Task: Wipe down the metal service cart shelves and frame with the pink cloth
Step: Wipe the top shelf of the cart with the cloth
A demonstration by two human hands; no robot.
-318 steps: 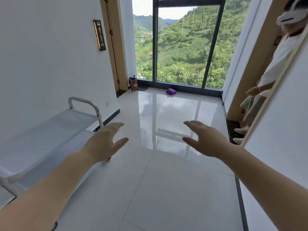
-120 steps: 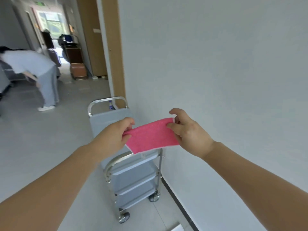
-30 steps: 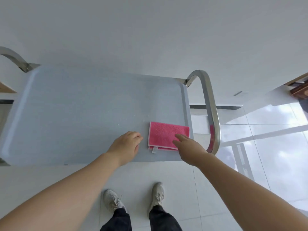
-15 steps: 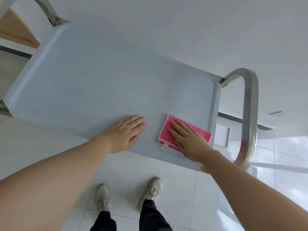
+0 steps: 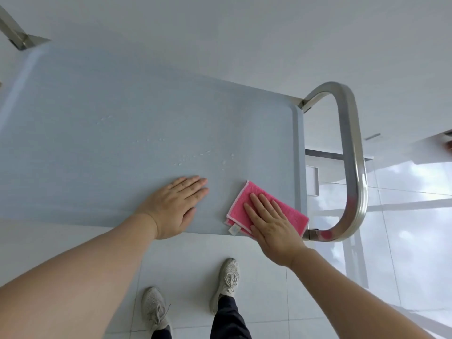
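The metal cart's top shelf [image 5: 122,133] fills the middle of the head view, pale grey with a raised rim. A folded pink cloth [image 5: 286,211] lies at its near right corner. My right hand [image 5: 271,221] presses flat on the cloth, fingers together and extended. My left hand [image 5: 176,206] rests flat on the bare shelf to the left of the cloth, holding nothing. A curved steel handle [image 5: 352,167] sticks out from the shelf's right end. Small water droplets [image 5: 195,156] dot the shelf beyond my hands. The lower shelves are hidden under the top one.
A white wall [image 5: 244,33] stands right behind the cart. My two feet in grey shoes [image 5: 227,280] are on the tiled floor in front of it. Glossy floor tiles [image 5: 411,216] reflect a window at the right. Another handle bracket [image 5: 17,35] shows at the top left.
My right hand has stayed flat on the cloth, which now reaches the shelf's right rim. The view has tilted and shifted. My left hand stays pressed on the shelf.
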